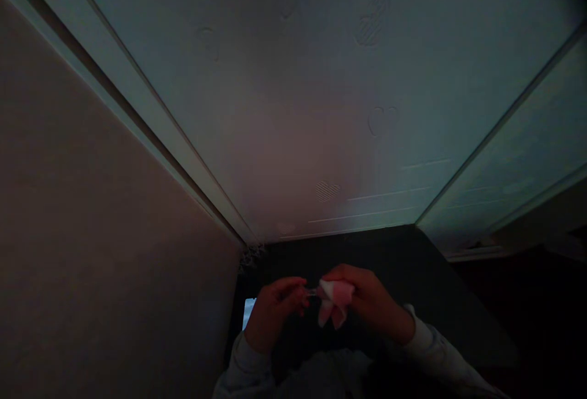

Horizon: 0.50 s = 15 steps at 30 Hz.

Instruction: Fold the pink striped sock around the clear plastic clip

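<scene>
Low in the dim view, my right hand (367, 298) is closed round a pink-and-white cloth (339, 296), whose loose ends hang down below the fingers. My left hand (275, 310) is closed at the fingertips on a small thin clear piece (312, 292). That clear piece spans the short gap between the two hands, and its right end meets the cloth. Whether it runs on inside the cloth is hidden. The poor light leaves its exact kind unclear.
Under my hands is a dark surface (367, 252). A bright, pale rectangle (248, 312) shows beside my left wrist. A pale panel with raised hearts (328, 191) rises ahead, and a plain wall (114, 203) stands close on the left. Small branching objects (251, 254) lie in the corner.
</scene>
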Each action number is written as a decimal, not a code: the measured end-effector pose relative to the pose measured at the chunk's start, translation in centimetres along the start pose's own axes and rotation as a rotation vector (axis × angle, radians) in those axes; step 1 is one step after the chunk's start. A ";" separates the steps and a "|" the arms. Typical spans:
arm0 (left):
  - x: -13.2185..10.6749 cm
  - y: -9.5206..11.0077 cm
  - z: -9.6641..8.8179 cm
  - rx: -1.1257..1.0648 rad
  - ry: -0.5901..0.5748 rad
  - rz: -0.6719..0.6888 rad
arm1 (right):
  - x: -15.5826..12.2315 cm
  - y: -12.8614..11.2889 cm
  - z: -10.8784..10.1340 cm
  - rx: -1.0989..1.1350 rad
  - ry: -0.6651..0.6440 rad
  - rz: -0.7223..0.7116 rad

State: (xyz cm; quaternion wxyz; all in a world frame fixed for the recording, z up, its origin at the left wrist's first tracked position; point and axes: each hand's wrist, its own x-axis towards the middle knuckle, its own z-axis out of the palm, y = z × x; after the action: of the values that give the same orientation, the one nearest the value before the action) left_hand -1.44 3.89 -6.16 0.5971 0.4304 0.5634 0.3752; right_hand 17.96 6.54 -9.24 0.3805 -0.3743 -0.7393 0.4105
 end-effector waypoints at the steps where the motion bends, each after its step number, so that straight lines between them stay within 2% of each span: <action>1: 0.0 0.0 0.0 -0.003 0.003 0.005 | 0.0 0.0 0.0 0.005 -0.002 0.010; 15: -0.1 -0.5 -0.2 -0.017 -0.028 0.093 | 0.3 -0.4 -0.1 0.076 0.014 0.119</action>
State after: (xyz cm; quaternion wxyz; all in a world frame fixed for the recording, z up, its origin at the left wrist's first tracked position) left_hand -1.70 3.59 -6.59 0.5907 0.4561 0.5310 0.4013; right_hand 17.83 6.65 -8.78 0.3748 -0.4058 -0.6967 0.4577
